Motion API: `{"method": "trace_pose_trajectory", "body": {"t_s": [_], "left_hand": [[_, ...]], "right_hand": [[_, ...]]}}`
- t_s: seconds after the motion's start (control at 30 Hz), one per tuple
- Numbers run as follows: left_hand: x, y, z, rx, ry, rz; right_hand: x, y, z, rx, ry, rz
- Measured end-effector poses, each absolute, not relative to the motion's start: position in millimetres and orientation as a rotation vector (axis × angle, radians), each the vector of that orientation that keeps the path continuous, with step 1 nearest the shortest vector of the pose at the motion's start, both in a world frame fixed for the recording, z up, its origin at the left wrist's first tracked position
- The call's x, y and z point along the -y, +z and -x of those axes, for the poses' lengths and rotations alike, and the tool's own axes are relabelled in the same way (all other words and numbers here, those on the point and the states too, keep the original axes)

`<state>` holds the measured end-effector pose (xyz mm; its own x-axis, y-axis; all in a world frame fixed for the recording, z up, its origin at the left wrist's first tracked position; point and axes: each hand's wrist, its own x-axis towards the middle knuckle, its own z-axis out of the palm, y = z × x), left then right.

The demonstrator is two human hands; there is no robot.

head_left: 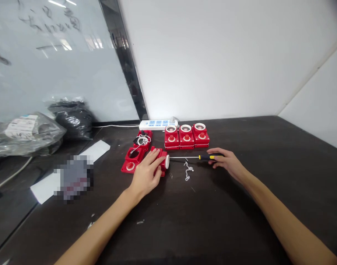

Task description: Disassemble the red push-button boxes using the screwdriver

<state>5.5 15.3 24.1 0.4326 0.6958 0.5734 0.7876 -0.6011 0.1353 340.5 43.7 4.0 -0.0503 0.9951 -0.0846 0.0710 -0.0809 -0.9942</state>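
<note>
At the far left of the dark table two plastic bags lie against the glass board: a clear bag with a white label and, just to its right, a black bag. In front of them is a white sheet, and a blurred patch hides one part of it.

Then come the red parts. A flat red plate with a round hole and a red button lies just beside the person's left hand. Behind it is an open red housing with a white ring and thin cord inside. The left hand lies over a red socket unit, the fingers spread on its top, so it holds the unit down on the table. The white round cap of the unit faces to the right.

Further back, near the wall, there is a white power strip. In front of it three red button boxes stand in a row, touching each other.

A screwdriver lies level, its thin shaft pointing left with the tip at the white cap. A small piece of white cord lies just in front of the shaft. The right hand holds the yellow and black handle with the fingertips closed narrowly on it, the palm turned down
</note>
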Motion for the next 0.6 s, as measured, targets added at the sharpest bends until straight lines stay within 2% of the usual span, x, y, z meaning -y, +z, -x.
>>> {"method": "trace_pose_trajectory", "body": {"t_s": [0.17, 0.27, 0.37, 0.5, 0.6], "left_hand": [[-15.3, 23.2, -5.2, 1.325, -0.914, 2.520], [-14.7, 22.8, -5.3, 1.333, -0.915, 2.518], [-12.5, 23.3, -5.6, 1.350, -0.900, 2.498], [-8.4, 23.7, -5.0, 1.352, -0.876, 2.461], [-6.2, 22.7, -3.8, 1.346, -0.886, 2.454]], "right_hand": [[-45.4, -0.6, -336.3, 1.265, 1.071, 1.392], [-45.3, 0.1, -334.7, 1.180, 1.136, 1.220], [-45.2, -1.3, -331.3, 1.094, 1.243, 1.249], [-46.9, -7.2, -325.8, 1.174, 1.114, 1.360], [-46.8, -6.9, -324.7, 1.154, 1.105, 1.211]]}}
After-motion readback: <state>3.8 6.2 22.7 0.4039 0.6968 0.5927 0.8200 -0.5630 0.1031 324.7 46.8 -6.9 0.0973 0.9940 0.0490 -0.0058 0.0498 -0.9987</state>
